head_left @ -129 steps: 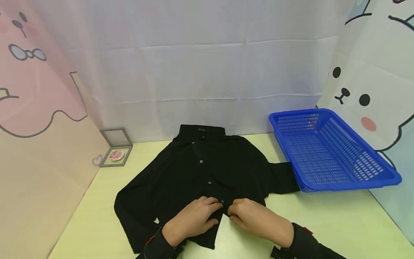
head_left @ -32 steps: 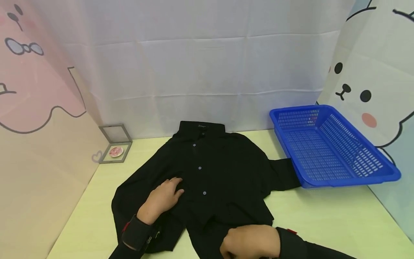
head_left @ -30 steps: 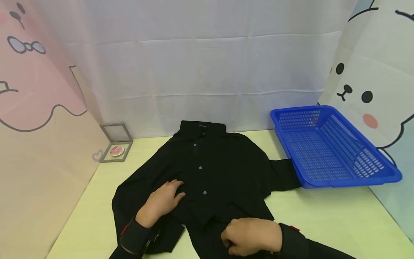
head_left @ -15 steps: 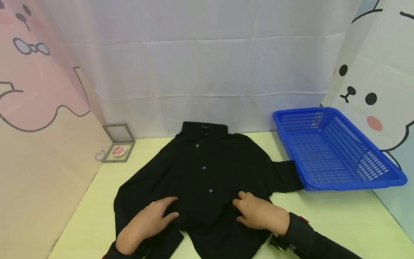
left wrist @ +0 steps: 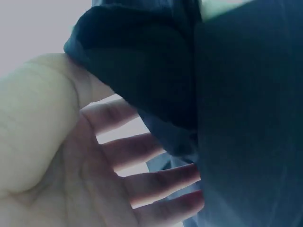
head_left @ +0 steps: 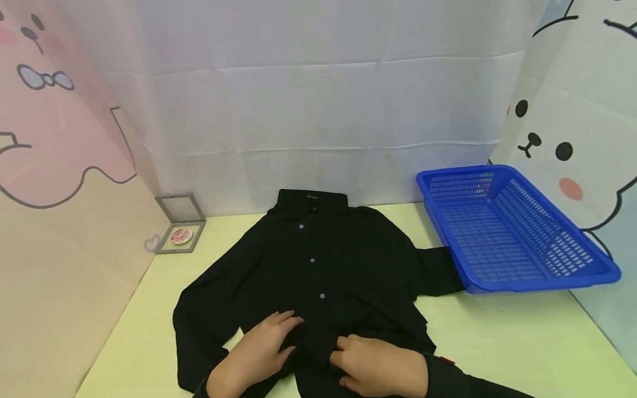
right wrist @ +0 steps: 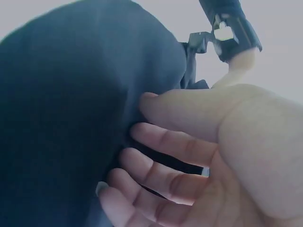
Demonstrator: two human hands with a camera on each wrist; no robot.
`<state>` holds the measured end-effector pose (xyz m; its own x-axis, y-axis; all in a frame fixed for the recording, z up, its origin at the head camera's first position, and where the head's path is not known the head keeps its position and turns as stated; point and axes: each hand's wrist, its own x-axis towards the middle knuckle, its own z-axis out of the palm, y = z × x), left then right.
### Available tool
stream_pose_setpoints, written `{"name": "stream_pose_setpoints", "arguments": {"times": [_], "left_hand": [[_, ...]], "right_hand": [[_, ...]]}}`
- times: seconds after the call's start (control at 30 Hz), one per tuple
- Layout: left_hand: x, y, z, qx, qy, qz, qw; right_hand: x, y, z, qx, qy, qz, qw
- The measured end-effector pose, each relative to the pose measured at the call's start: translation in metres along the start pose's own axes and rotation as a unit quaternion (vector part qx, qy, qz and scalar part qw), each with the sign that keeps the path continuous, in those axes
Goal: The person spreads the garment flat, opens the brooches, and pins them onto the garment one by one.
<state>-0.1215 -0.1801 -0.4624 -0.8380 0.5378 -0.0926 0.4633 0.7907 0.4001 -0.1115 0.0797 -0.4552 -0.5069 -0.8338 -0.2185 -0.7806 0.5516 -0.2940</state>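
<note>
A black button-up shirt [head_left: 358,249] lies front up on the pale yellow table [head_left: 497,342], its collar toward the back wall. Both hands are on its lower front, either side of the button line. My left hand [head_left: 259,354] touches the cloth with fingers extended and thumb apart; in the left wrist view a dark flap of cloth [left wrist: 137,61] covers its thumb tip and some fingertips. My right hand [head_left: 380,365] rests its bent fingertips on the shirt front, and in the right wrist view its thumb lies apart from the fingers. The hem runs off the bottom of the head view.
A blue plastic basket [head_left: 517,243] stands at the right, overlapping the end of one shirt sleeve [head_left: 440,271]. At the back left sits a small grey open frame box [head_left: 174,249] with a pink round piece [head_left: 181,236] in it. White and printed cloth walls enclose the table.
Over the last half second both hands have come closer to the shirt's middle, the right moving down and left. The right hem corner has spread outward. Earlier, both hands worked near a lower button.
</note>
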Motion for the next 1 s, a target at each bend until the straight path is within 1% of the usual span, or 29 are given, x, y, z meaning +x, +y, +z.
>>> {"name": "stream_pose_setpoints", "arguments": {"times": [0.07, 0.17, 0.2, 0.27, 0.43, 0.53, 0.63, 0.67, 0.73, 0.83, 0.87, 1.0], "left_hand": [[0.001, 0.005, 0.003, 0.014, 0.011, 0.026, 0.9995], [0.003, 0.008, 0.007, 0.022, 0.022, 0.064, 0.9975], [0.004, 0.008, 0.008, 0.02, 0.024, 0.071, 0.997], [0.007, 0.006, 0.01, 0.015, 0.026, 0.076, 0.9967], [0.013, -0.002, 0.006, -0.007, 0.016, 0.037, 0.9991], [0.015, -0.005, 0.004, -0.012, 0.006, 0.02, 0.9997], [0.016, -0.007, 0.002, -0.018, -0.005, 0.008, 0.9998], [0.016, -0.008, 0.002, -0.022, -0.009, 0.003, 0.9997], [0.016, -0.01, 0.001, -0.035, -0.016, -0.008, 0.9992], [0.016, -0.015, 0.0, -0.058, -0.021, -0.026, 0.9978], [0.017, -0.016, 0.0, -0.063, -0.023, -0.031, 0.9972], [0.017, -0.024, -0.003, -0.084, -0.028, -0.063, 0.9941]], "right_hand": [[0.002, -0.006, 0.003, -0.011, -0.001, -0.02, 0.9997], [0.005, -0.012, 0.006, -0.016, -0.001, -0.039, 0.9991], [0.007, -0.013, 0.006, -0.012, 0.0, -0.039, 0.9992], [0.01, -0.016, 0.007, 0.0, 0.008, -0.032, 0.9995], [0.022, -0.024, 0.01, 0.046, 0.028, 0.013, 0.9985], [0.029, -0.029, 0.014, 0.068, 0.027, 0.038, 0.9966], [0.034, -0.033, 0.019, 0.074, 0.027, 0.056, 0.9953], [0.035, -0.035, 0.02, 0.068, 0.029, 0.057, 0.9957], [0.037, -0.036, 0.022, 0.054, 0.035, 0.053, 0.9965], [0.037, -0.037, 0.023, 0.034, 0.042, 0.033, 0.998], [0.036, -0.037, 0.023, 0.034, 0.04, 0.025, 0.9983], [0.033, -0.036, 0.022, 0.061, 0.022, -0.004, 0.9979]]}}
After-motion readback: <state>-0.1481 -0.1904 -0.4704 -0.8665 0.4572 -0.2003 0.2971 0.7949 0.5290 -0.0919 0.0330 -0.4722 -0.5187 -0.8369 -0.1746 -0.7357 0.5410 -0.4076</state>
